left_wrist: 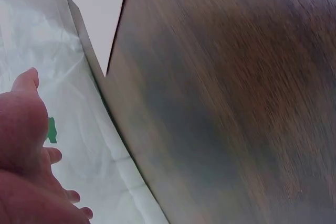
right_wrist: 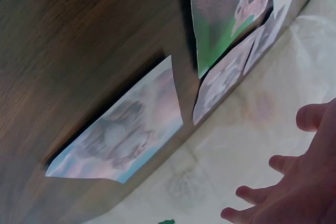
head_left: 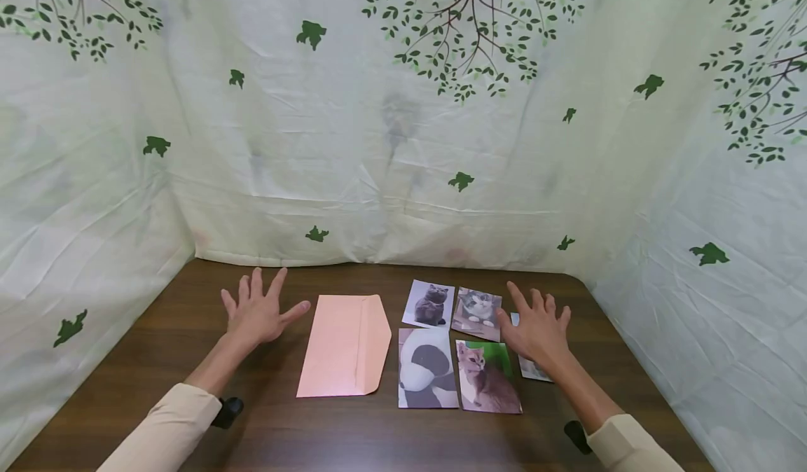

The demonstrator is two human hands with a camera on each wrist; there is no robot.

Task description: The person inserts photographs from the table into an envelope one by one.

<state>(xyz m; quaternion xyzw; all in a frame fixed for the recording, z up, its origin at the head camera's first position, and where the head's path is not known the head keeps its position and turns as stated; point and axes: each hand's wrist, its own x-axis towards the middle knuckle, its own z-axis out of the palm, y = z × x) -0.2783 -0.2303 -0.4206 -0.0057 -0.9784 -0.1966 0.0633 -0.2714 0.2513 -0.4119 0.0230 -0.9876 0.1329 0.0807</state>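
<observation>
My left hand [head_left: 258,314], fingers spread, hovers over the table left of a pink envelope [head_left: 337,346] whose pointed flap faces right. Fingers apart and holding nothing, my right hand [head_left: 536,328] is above the right end of a group of cat photos. That group has a grey cat photo [head_left: 431,304], a photo of a grey-and-white cat [head_left: 477,314], a black-and-white picture [head_left: 428,369] and a photo of a brown cat on green [head_left: 488,377]. Another cat photo [right_wrist: 123,129] is partly hidden under the right hand in the head view.
A dark wooden table [head_left: 265,430] carries everything. White cloth [head_left: 378,143] printed with green leaves and branches hangs behind it and along both sides. Each wrist wears a black device, such as the one on the left wrist [head_left: 228,412].
</observation>
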